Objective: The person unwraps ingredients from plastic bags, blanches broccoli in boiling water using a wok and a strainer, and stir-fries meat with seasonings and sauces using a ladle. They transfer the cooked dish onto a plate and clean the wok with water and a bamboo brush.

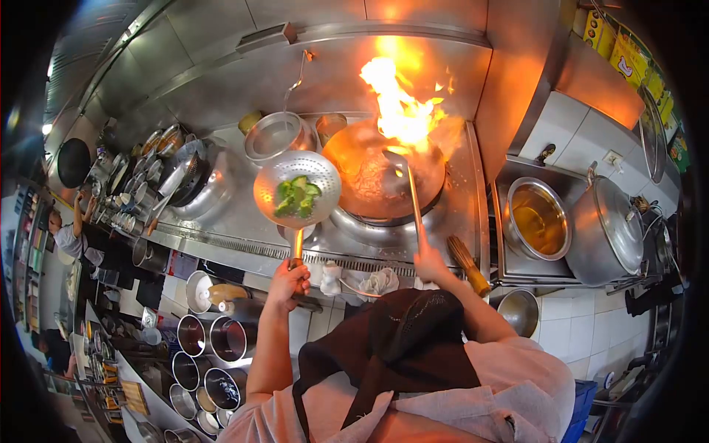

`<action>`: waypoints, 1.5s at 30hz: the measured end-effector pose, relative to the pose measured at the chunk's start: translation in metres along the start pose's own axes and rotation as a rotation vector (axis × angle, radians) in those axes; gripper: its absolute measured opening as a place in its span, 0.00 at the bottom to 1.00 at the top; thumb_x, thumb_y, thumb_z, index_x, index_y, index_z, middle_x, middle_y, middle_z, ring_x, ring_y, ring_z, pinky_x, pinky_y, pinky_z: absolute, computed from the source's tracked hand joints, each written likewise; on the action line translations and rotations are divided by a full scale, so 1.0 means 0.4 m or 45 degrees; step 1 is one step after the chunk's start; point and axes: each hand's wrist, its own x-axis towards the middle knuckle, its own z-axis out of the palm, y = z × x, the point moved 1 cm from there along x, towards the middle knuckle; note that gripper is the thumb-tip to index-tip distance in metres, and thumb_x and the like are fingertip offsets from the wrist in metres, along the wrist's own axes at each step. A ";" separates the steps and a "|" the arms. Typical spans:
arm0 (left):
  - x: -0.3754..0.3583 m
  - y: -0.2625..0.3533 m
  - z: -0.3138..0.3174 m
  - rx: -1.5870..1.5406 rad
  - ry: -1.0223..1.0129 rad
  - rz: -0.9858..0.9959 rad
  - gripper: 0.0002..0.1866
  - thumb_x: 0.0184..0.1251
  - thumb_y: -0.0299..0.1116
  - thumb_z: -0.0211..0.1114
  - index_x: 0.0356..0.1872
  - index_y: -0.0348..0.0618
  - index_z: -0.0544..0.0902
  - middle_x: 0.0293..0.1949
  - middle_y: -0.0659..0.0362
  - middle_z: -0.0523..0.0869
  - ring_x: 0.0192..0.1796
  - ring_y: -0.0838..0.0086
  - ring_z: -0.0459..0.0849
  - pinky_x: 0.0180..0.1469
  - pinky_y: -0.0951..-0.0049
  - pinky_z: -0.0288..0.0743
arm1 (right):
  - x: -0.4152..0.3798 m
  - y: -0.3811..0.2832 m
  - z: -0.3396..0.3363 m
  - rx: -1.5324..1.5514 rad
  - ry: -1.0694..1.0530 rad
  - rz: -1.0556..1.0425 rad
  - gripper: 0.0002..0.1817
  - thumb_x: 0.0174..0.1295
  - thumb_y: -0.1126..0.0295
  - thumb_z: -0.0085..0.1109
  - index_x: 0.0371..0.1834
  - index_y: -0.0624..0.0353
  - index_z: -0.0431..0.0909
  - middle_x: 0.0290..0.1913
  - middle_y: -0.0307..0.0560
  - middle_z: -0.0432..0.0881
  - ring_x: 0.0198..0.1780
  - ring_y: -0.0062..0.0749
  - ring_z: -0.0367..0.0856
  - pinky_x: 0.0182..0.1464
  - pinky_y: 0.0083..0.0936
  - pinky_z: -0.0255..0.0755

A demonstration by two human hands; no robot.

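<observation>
Left hand wrapped round handle of perforated skimmer, just left of frame centre, green vegetable pieces in it; right hand gripping ladle, far end in wok, upper centre; flames above.

and what a blaze of colour before you: flames white and yellow at the heart, orange at the fringes, tinting your wok coppery red! your strainer gleams silver, dotted all over with holes, one side glowing orange, its handle golden; in it, vegetables in dark and pale green. your ladle flashes a golden handle, your cap sits black, and there's amber liquid, white tiles gridded in grey, a bright blue crate!
</observation>
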 end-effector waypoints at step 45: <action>0.373 -0.409 -0.123 1.389 0.055 0.541 0.37 0.48 0.32 0.76 0.61 0.40 0.70 0.50 0.38 0.81 0.52 0.44 0.81 0.58 0.56 0.74 | -0.481 0.086 -0.424 0.516 0.754 0.793 0.44 0.66 0.77 0.50 0.82 0.47 0.37 0.24 0.42 0.73 0.18 0.26 0.73 0.19 0.28 0.70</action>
